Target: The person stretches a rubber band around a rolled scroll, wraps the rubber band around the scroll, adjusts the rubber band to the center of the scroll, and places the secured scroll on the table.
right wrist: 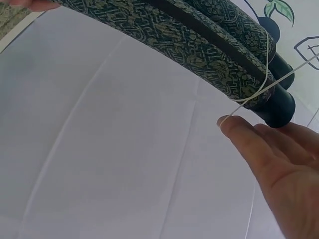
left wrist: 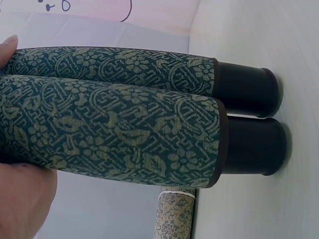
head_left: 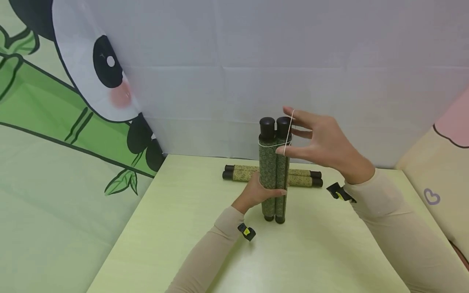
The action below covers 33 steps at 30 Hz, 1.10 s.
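Observation:
Side by side stand two scrolls [head_left: 268, 175] in dark green patterned cloth with black end knobs, held upright close over the table. My left hand [head_left: 256, 190] grips both below the middle, thumb across the front. A thin white elastic band [head_left: 267, 145] loops around their upper ends. Stretched between the spread thumb and a finger of my right hand [head_left: 324, 142], part of it crosses itself beside the knobs. In the right wrist view the thumb [right wrist: 237, 130] carries the band near the black knob [right wrist: 276, 110]. The left wrist view shows the lower knobs [left wrist: 251, 145] near the tabletop.
Behind the green scrolls, two yellowish patterned scrolls [head_left: 302, 180] with black ends lie across the pale table [head_left: 190, 228]. A white band [left wrist: 177, 192] circles them. A plain cloth backdrop [head_left: 205, 81] rises at the table's far edge, with printed cloths at both sides.

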Motion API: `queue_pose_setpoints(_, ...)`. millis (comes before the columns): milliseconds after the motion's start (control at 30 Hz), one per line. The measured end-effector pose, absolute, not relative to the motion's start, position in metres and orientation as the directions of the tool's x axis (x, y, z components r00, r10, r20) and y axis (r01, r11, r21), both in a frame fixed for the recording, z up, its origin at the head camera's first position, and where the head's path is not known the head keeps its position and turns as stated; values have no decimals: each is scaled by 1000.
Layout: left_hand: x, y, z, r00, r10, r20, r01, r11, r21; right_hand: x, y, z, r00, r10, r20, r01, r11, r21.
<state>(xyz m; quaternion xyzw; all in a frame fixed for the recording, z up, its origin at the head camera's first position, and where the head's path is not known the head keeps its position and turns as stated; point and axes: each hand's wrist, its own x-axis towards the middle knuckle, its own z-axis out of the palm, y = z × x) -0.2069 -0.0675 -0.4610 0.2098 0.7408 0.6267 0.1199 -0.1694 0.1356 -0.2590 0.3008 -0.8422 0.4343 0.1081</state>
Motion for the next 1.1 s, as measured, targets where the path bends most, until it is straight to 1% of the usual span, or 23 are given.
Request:
queue_pose_setpoints(133,-205,-68,-461,-905,424,23,122,207,971,-170,132,-251,-772,-449,449,-635,517,-574)
queue_pose_setpoints(233,-206,-68,-462,-905,424,28,134,220,966,-171,130,-248,-766,-469,440,-643,554,-529)
queue_pose_setpoints(333,-208,-66,-463,-885,459,72,166,169,971,-173,128,-247,-758,-480,442,-652,584,-484)
queue_pose_setpoints(467,-212,-65,-465,-829,533,170,223,36,974,-174,127,-244,-742,-501,445,-668,604,-434)
queue_pose_setpoints(533,-212,-65,-465,-817,545,191,235,12,972,-175,126,-243,-740,-514,434,-671,611,-420)
queue_pose_setpoints(733,-213,-65,-463,-819,546,175,246,60,967,-176,123,-237,-730,-539,420,-677,657,-333)
queue_pose_setpoints(900,-213,-66,-463,-841,524,132,232,129,964,-179,120,-233,-723,-558,407,-678,687,-262)
queue_pose_setpoints(1100,-213,-66,-463,-827,542,147,239,103,966,-179,118,-227,-737,-565,371,-663,710,-236)
